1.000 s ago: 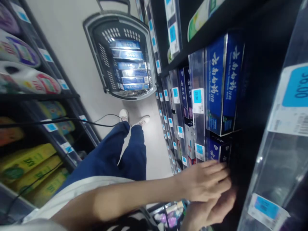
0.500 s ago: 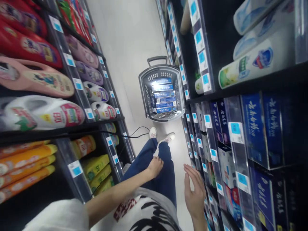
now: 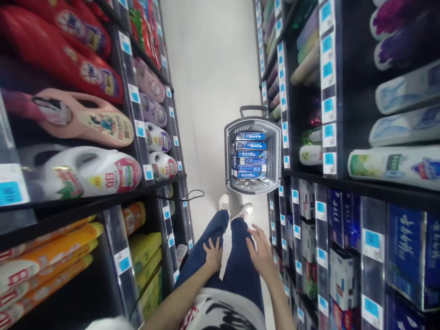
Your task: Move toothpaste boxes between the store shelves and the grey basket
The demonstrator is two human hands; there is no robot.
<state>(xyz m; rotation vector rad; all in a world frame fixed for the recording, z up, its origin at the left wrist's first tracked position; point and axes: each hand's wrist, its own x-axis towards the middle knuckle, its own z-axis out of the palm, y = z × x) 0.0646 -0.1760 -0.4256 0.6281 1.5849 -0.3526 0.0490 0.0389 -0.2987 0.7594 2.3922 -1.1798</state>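
My left hand [image 3: 213,255] is over my left thigh, fingers spread, holding nothing. Above my right thigh hangs my right hand [image 3: 259,249], also open, with its fingers apart and bare. Ahead of my feet a grey shopping basket [image 3: 228,158] stands on the floor, its dark handle [image 3: 253,110] at the far end. Inside lie several blue toothpaste boxes [image 3: 252,155], stacked in a row, with one box turned along their left side. Neither hand touches the basket.
Shelves line both sides of a narrow aisle floor [image 3: 209,91]. On the left are detergent bottles [image 3: 92,172] and yellow packs [image 3: 147,250]; on the right, white bottles [image 3: 388,162] and blue boxes [image 3: 405,252]. A black cable loop [image 3: 195,195] sticks out from the left shelf.
My left hand's fingers have spread from a curled pose. The right hand has moved inward over my thigh and opened wider. My view has shifted, so basket and shelves sit lower and farther right.
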